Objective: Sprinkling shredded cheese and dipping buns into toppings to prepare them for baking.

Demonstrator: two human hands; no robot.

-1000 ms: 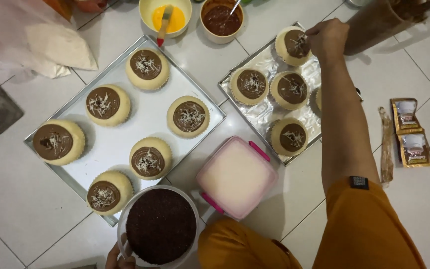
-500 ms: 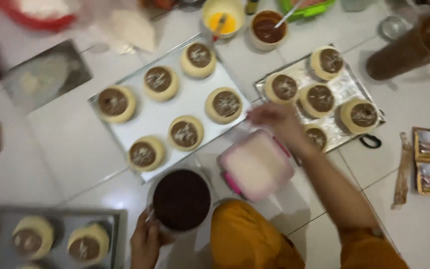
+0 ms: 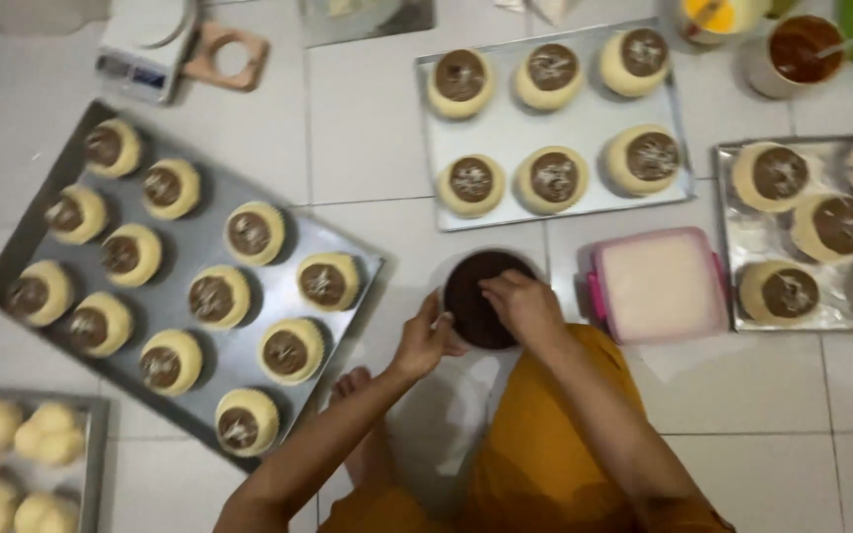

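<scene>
Left to right: we are steadying the bowl of dark filling with our left hand, fingers curled against its left rim. Our right hand is resting over the bowl's right side, fingertips bunched and dipping into the filling; whether they are pinching any, we cannot tell. The pink box is sitting just right.
</scene>
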